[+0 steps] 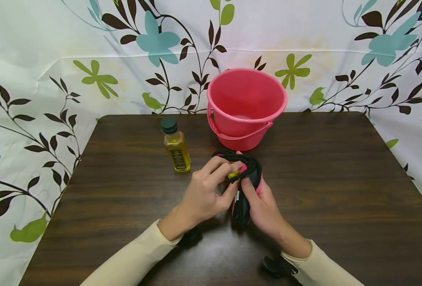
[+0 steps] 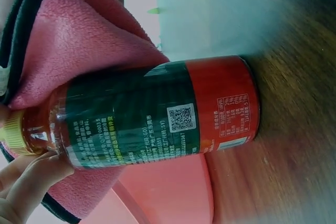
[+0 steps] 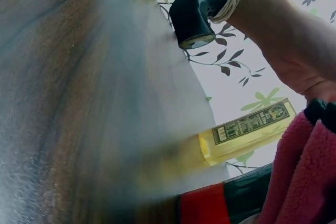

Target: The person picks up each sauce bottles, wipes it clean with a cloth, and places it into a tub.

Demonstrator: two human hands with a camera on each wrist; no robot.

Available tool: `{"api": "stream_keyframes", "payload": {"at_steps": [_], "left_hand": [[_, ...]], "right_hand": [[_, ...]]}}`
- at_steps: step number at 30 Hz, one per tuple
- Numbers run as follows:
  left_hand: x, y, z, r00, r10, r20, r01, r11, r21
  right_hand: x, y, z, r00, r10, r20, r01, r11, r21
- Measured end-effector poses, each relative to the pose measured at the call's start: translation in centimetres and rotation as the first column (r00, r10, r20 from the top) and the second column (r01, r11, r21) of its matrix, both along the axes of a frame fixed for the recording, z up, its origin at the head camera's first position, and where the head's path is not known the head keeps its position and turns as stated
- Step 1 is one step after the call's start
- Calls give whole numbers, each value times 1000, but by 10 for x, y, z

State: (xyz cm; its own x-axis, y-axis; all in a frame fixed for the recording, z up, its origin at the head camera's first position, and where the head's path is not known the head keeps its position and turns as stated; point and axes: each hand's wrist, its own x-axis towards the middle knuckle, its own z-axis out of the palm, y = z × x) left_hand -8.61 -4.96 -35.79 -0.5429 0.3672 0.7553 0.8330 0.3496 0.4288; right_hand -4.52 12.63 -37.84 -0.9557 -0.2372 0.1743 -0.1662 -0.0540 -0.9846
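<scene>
A bottle [image 2: 131, 119] with a dark green and red label and a yellow cap [image 2: 14, 132] is upright, close over the table. A pink fleecy cloth [image 2: 84, 35] with black edging drapes behind its neck and along its side. My left hand [image 1: 209, 190] pinches at the cap, its fingertips beside the cloth's folded edge and the bottle neck. From the right, my right hand [image 1: 264, 206] grips the cloth against the bottle, thumb on the near side. In the head view, folds and fingers hide much of the bottle.
A clear oil bottle [image 1: 179, 155] with a dark green cap stands left of my hands. Behind them is a pink bucket [image 1: 246, 135], its handle hanging in front. A patterned curtain [image 1: 89, 39] borders the dark wooden table [image 1: 339, 178]. Black cameras [image 3: 197, 17] sit under the wrists.
</scene>
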Motion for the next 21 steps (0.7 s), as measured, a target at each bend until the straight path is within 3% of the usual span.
{"api": "stream_keyframes", "payload": {"at_steps": [4, 8, 15, 21], "left_hand": [[0, 1, 0, 1000, 9, -5, -9, 1000, -8], [1, 1, 0, 1000, 22, 4, -22, 1000, -16], [1, 3, 0, 999, 32, 6, -32, 999, -29], [1, 3, 0, 999, 37, -1, -37, 999, -28]], "right_hand": [[0, 2, -3, 1000, -13, 24, 13, 1000, -2], [0, 6, -10, 994, -15, 107, 14, 1000, 8], [-2, 15, -23, 962, -5, 273, 7, 1000, -8], [-4, 20, -31, 935, -14, 355, 8, 1000, 20]]}}
